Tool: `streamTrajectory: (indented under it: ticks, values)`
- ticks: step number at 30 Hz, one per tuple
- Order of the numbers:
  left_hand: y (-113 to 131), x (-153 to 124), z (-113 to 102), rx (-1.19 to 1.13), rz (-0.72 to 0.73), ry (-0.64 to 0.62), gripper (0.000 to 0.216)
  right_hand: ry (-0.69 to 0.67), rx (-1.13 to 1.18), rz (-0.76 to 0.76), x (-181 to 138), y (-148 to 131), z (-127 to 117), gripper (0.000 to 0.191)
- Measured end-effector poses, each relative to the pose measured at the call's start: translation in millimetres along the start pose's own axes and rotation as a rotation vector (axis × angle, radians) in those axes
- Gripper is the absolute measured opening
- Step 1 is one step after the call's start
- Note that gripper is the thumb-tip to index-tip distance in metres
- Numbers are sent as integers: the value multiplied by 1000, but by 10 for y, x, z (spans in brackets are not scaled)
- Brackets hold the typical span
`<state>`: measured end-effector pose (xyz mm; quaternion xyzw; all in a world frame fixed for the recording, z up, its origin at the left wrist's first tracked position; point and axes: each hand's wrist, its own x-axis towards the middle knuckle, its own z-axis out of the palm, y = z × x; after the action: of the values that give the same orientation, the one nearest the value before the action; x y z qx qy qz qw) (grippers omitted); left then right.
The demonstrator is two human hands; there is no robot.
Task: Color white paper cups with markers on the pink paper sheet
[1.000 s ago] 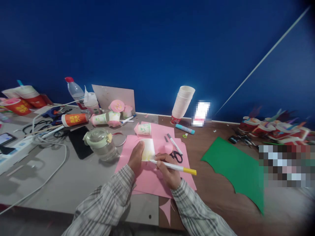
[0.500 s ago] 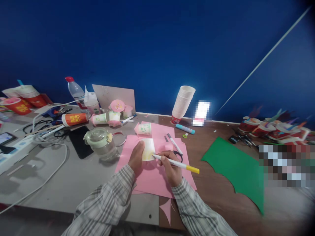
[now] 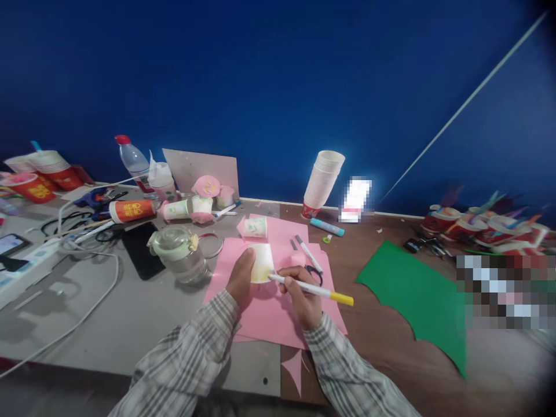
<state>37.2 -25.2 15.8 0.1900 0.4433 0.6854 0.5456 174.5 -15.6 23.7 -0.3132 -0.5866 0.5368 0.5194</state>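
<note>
My left hand [image 3: 241, 274] grips a white paper cup [image 3: 262, 260] from its left side, over pink sheets [image 3: 264, 318]. Yellow colouring shows on the cup's lower part. Between the fingers of my right hand [image 3: 303, 295] is a marker pen [image 3: 319, 289] with a white barrel and a yellow end. Its tip meets the cup's lower right edge. Beyond the cup lies another paper cup [image 3: 255, 227] with green marks. Partly hidden behind my right hand are the dark handles of scissors [image 3: 314, 274], close to a grey-and-white marker [image 3: 309, 253].
To the left stand a lidded glass jar [image 3: 179, 255] and a black phone [image 3: 142, 252]. A tall stack of cups [image 3: 322, 182] leans by the wall, with a blue glue-stick-like tube [image 3: 326, 227] before it. Green sheet [image 3: 417, 301] lies to the right.
The marker's tip has shifted very slightly left along the cup's lower edge. Both hands otherwise keep nearly the same place.
</note>
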Motion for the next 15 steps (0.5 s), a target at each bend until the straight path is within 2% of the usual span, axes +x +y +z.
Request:
streamTrajectory:
  ticks: [6, 15]
  values:
    - [-11, -1, -21, 65, 97, -11, 34, -16, -74, -17, 4, -15, -2, 15]
    - [-7, -13, 4, 53, 97, -20, 33, -16, -94, -27, 7, -13, -2, 16]
